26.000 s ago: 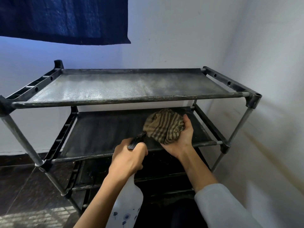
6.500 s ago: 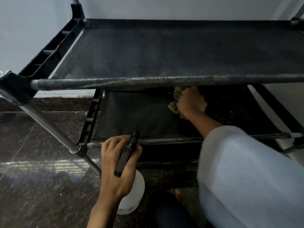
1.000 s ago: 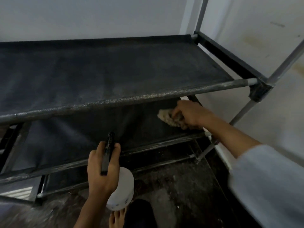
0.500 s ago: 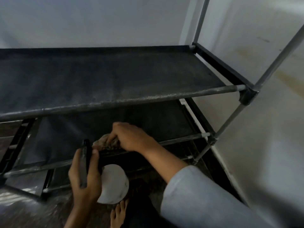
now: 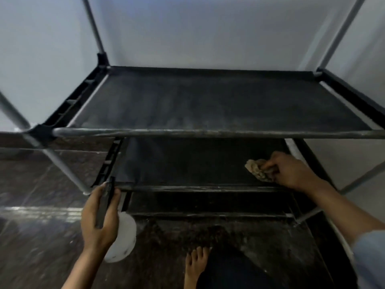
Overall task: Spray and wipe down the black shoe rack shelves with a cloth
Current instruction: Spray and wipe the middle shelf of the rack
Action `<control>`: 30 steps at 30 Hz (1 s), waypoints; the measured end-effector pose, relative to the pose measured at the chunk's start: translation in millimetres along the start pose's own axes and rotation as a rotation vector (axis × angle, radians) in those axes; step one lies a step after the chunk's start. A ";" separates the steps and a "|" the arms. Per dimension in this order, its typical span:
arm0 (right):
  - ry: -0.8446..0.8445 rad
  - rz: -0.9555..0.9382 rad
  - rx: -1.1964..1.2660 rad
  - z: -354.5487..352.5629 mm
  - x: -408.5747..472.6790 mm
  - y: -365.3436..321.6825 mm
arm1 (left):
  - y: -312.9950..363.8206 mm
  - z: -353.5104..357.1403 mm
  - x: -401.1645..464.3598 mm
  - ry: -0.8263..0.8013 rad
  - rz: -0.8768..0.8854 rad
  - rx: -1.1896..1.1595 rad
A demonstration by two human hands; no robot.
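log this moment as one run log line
step: wiping lower shelf | right hand: grips cloth, right end | left hand: holds spray bottle, off rack | upper shelf: untouched

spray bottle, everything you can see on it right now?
The spray bottle has a white, translucent-looking plastic body and a black trigger head. The left hand grips it around the neck and head, fingers curled over the trigger part. It hangs roughly upright with the nozzle toward the rack, in front of the lower shelf's front left corner, above the dark floor. Faint dark marks show near its base. Liquid level can't be told; the frame is blurry.
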State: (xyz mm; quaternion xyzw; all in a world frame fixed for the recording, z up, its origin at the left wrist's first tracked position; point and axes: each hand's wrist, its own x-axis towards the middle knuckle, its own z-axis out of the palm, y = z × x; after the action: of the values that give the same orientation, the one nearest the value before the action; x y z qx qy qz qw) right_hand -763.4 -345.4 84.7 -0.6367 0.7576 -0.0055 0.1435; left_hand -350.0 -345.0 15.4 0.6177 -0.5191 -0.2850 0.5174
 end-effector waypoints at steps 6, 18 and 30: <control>0.024 -0.408 0.029 50.1 34.2 -201.6 | -13.6 -14.8 0.9 -0.077 -0.069 -0.111; -0.015 -0.317 0.084 54.9 48.7 -194.9 | -21.1 -23.3 8.4 -0.211 -0.082 -0.133; 0.216 0.388 0.786 -28.2 -56.1 13.3 | 49.3 -60.6 16.3 -0.298 -0.140 -0.121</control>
State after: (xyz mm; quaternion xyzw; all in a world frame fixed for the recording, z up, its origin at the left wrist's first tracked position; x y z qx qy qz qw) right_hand -774.3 -293.6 121.0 -0.3757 0.8140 -0.3323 0.2931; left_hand -308.4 -335.8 82.8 0.5709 -0.5276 -0.4393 0.4502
